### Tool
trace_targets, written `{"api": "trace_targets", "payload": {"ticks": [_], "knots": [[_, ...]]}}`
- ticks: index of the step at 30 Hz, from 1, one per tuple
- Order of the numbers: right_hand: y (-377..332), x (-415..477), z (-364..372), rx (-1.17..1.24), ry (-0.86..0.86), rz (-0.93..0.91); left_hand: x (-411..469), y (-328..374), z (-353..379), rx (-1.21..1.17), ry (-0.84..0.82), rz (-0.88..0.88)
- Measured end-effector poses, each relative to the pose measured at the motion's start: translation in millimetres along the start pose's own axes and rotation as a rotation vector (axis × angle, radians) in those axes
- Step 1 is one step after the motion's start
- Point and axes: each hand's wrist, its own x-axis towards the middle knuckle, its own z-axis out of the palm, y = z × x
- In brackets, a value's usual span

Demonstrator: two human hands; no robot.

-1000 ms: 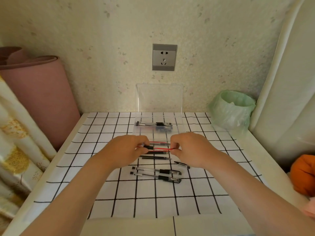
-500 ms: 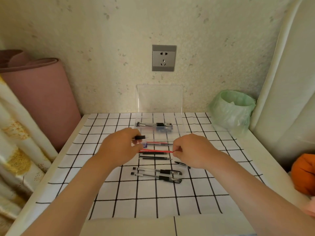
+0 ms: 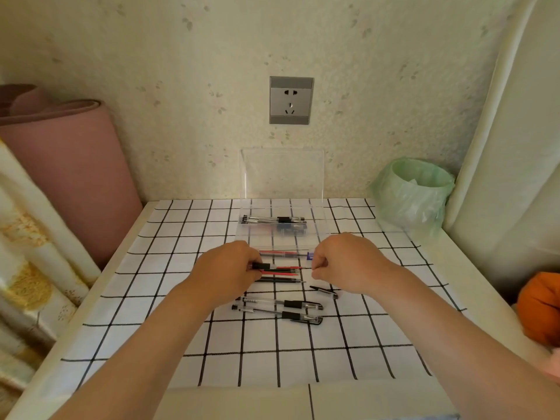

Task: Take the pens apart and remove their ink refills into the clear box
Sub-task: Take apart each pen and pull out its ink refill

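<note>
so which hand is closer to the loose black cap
Right. The right hand is directly beside the loose black cap; the left hand is well off to its left.

A grey wall socket (image 3: 291,100) sits at 12 o'clock on leaf-speckled wallpaper (image 3: 181,56). A white cloth with a black grid (image 3: 348,353) spreads from centre to 6 o'clock. At 2 o'clock stands a small bin lined with a pale green bag (image 3: 412,201). A rolled pink mat (image 3: 69,177) leans at 10 o'clock, with patterned cream fabric (image 3: 27,268) at 9. An orange object (image 3: 539,307) at 3 o'clock is cut off by the edge.
</note>
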Motion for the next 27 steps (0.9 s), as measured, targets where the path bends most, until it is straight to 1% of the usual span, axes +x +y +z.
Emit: {"api": "trace_targets", "payload": {"ticks": [5,9,14,18,23,25,27], "knots": [[14,2,3,0.045,-0.025,0.089,0,-1,4,0.033,-0.065,0.016],[8,5,9,0.013,-0.062,0.063,1,3,8,0.059,-0.112,0.015],[4,10,20,-0.025,-0.053,0.040,3,4,12,0.090,-0.125,0.018],[3,11,22,-0.010,-0.052,0.034,2,2,11,0.086,-0.116,0.025],[5,9,23,0.026,-0.050,0.025,1,0,6,0.068,-0.151,0.023],[5,7,22,0.022,-0.060,0.018,1,-3,2,0.045,-0.144,0.014],[4,6,18,0.032,-0.033,0.011,1,-8,-3,0.022,-0.128,0.006]]}}
